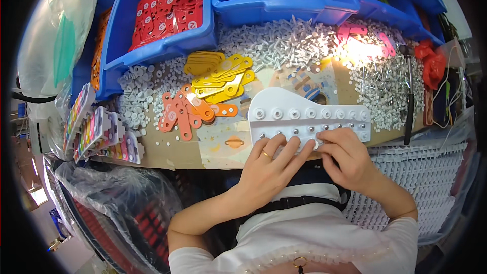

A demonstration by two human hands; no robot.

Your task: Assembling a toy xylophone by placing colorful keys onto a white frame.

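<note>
Fingers slightly parted, the left hand (266, 166) touches the white panel (276, 100); the right hand (351, 158) bunches its fingers there, either's hold unclear. The panel lies near the front edge of the desk (175, 158), room leftward; fingers partly hide its rim.

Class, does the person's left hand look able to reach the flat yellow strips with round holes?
Probably yes: nothing tall stands between the left hand and the yellow strips, which lie mostly uncovered.
</note>
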